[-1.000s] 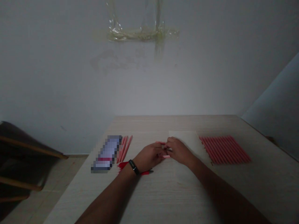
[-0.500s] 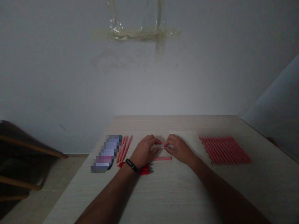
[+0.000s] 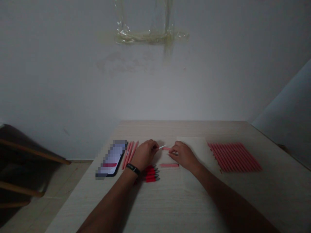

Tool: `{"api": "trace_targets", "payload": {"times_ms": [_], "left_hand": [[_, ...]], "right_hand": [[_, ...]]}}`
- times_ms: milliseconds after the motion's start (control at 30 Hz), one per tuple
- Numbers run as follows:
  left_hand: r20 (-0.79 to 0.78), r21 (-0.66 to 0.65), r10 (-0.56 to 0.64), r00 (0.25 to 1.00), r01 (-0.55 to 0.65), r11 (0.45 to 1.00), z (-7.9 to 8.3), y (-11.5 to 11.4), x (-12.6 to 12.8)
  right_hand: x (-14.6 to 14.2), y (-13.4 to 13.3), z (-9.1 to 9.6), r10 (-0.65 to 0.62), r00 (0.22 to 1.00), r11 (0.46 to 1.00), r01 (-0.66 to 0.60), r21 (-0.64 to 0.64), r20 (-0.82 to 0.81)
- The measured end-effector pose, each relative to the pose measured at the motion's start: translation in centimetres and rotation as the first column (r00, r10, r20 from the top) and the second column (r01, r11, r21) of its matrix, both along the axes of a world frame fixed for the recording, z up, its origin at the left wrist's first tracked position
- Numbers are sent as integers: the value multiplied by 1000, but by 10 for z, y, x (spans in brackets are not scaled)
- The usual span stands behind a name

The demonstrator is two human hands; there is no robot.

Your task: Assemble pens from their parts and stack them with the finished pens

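Both hands worked low over the desk (image 3: 218, 200), near its far middle. The left hand (image 3: 144, 154), a dark wristband (image 3: 132, 168) on its wrist, had its grip pressed together on one end of a thin white rod (image 3: 161, 147). The rod ran toward 3 o'clock into a short pink tube (image 3: 167, 148). The right hand (image 3: 184, 156) lay at 3 o'clock of the left, its grip pinching the tube's other end. Rod and tube were held just above the desk between the two hands.

One loose pink barrel (image 3: 169, 165) lay flat at 6 o'clock of the held tube, apart from it. A cluster of red pen tips (image 3: 151, 173) lay at 5 o'clock of the left hand, close to the wrist. Several pink barrels (image 3: 129, 154) lay side by side at 9 o'clock of the left hand, with a phone (image 3: 111, 158) just beyond them. A pale sheet (image 3: 196, 145) lay under the right hand. A neat row of pink pens (image 3: 234, 156) lay at 3 o'clock, well apart from the right hand.
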State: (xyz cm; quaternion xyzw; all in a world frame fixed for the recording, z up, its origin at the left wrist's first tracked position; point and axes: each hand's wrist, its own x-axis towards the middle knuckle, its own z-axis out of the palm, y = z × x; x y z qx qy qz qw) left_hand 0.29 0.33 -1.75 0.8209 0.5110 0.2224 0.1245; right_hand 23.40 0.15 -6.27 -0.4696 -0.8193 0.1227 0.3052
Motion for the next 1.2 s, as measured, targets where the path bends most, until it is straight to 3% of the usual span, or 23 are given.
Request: {"api": "trace_targets", "payload": {"times_ms": [133,233,400,567,1200], "left_hand": [[13,-1,8,1000,-8,1000,-1,-1,1],[15,-10,-4,1000,5,1000,-1,-1,1],[9,-20,-19,1000,19,1000,-2,-3,3],[11,-45,-46,999,47,998,-2,-4,4],[33,-83,-87,996,90,992,-3,-6,12]], "right_hand": [[-2,0,0,42,996,999,-43,11,74],[1,-1,7,58,997,997,-60,55,41],[12,-1,16,-15,998,991,23,131,-58],[13,-3,21,29,1000,984,-27,176,-10],[4,-7,23,108,993,983,-113,143,43]]}}
